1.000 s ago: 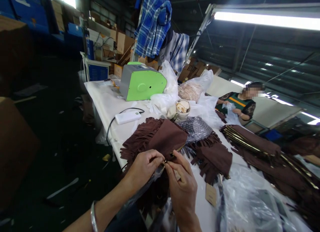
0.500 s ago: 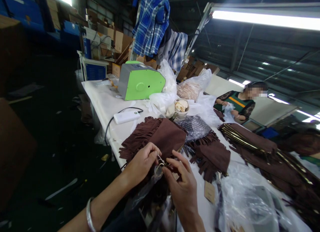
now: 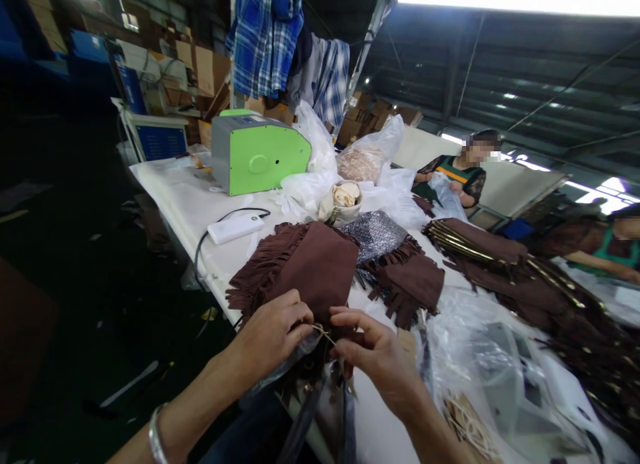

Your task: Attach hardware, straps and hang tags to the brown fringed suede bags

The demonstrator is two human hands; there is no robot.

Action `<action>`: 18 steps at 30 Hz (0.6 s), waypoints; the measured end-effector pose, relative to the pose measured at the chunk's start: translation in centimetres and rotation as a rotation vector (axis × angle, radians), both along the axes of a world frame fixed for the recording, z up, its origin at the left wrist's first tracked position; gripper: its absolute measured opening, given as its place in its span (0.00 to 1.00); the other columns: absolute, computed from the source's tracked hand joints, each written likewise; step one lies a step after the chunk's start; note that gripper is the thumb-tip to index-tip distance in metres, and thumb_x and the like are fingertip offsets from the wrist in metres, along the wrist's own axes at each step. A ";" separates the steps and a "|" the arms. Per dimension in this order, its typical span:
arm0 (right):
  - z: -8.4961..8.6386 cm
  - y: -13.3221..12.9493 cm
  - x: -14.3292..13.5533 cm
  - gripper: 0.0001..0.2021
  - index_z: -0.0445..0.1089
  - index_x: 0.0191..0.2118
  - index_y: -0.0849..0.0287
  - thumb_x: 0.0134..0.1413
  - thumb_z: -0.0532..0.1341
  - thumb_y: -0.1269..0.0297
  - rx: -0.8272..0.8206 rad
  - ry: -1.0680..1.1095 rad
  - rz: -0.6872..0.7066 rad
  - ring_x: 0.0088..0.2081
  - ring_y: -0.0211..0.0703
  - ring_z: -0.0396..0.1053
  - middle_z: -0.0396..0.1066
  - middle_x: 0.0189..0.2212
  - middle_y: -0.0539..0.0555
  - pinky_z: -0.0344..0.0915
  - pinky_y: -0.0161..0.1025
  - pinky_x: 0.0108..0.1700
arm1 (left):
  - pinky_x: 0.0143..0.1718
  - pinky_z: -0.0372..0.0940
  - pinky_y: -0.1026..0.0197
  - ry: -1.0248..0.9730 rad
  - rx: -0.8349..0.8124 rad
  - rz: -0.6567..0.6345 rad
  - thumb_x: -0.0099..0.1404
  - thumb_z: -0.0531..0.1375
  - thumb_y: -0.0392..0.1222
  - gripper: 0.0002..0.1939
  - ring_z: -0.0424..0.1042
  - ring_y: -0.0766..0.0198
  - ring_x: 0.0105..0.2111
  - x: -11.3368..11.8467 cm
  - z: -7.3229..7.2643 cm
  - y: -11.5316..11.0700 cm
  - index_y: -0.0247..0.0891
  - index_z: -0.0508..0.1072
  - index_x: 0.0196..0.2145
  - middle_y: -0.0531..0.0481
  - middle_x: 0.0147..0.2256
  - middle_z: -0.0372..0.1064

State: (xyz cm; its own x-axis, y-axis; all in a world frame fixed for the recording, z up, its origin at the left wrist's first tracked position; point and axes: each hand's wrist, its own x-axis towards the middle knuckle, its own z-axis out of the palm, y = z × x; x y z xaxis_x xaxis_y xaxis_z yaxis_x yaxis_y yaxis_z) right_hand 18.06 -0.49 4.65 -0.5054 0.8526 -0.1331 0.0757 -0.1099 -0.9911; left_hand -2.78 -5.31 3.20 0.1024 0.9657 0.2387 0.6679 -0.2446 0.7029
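Observation:
My left hand [image 3: 280, 324] and my right hand [image 3: 377, 354] meet low in the middle of the head view. A thin pale string [image 3: 324, 332] runs between them, and each hand pinches one part of it with thumb and fingers. Just beyond my fingers lies a brown fringed bag [image 3: 320, 264] of suede-like cloth. Beneath my hands hang dark straps [image 3: 306, 417] and clear plastic, partly hidden by the hands. A silvery patterned piece [image 3: 375, 236] with brown fringe is to the right of the bag.
A green-and-grey machine [image 3: 267, 154], a white power bank [image 3: 236, 229] with a cable and a cloth pouch [image 3: 341, 201] stand on the white table [image 3: 170, 191]. Right are clear plastic bags [image 3: 460, 337], pale strings [image 3: 473, 427] and brown fringed pieces [image 3: 480, 241]. A co-worker [image 3: 455, 174] handles plastic beyond.
My hands have drawn slightly apart, and the string now stretches between them. My right hand has turned flatter and shifted right. The view has swung right, showing more of the loose strings.

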 end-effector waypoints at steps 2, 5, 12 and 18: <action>0.0 -0.3 0.9 0.14 0.77 0.38 0.57 0.40 0.72 0.67 -0.085 0.047 0.008 0.30 0.38 0.72 0.66 0.56 0.56 0.69 0.35 0.29 | 0.39 0.59 0.60 0.086 0.000 0.003 0.68 0.55 0.38 0.08 0.67 0.62 0.36 0.4 -0.1 -0.1 0.40 0.73 0.34 0.51 0.35 0.65; -0.3 -0.8 1.9 0.12 0.78 0.36 0.57 0.41 0.73 0.66 -0.163 0.183 0.010 0.37 0.39 0.72 0.71 0.52 0.55 0.68 0.35 0.40 | 0.46 0.59 0.56 0.136 0.083 0.017 0.67 0.54 0.37 0.08 0.66 0.58 0.43 0.8 0.0 -0.1 0.39 0.71 0.33 0.47 0.42 0.66; -1.7 -1.8 1.0 0.21 0.78 0.39 0.56 0.33 0.76 0.68 -0.290 0.372 -0.012 0.34 0.38 0.69 0.74 0.31 0.50 0.64 0.33 0.37 | 0.38 0.60 0.59 -0.116 -0.081 0.033 0.66 0.55 0.44 0.10 0.68 0.60 0.34 1.2 1.3 -0.6 0.38 0.69 0.29 0.51 0.32 0.69; -1.7 -1.5 -0.8 0.18 0.76 0.37 0.58 0.38 0.75 0.57 -0.204 0.345 -0.096 0.28 0.36 0.65 0.70 0.26 0.48 0.61 0.32 0.32 | 0.33 0.61 0.64 -0.358 -0.252 0.089 0.61 0.57 0.43 0.07 0.69 0.62 0.32 0.9 1.8 -1.6 0.37 0.72 0.31 0.54 0.30 0.71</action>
State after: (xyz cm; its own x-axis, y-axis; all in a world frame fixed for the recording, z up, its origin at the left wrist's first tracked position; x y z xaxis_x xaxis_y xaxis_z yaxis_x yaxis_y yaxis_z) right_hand 17.26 -1.97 2.92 -0.4695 0.8716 -0.1409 -0.2770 -0.2970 -0.9138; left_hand -1.84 -6.88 5.00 -0.0298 0.9996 -0.0001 0.3828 0.0115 0.9238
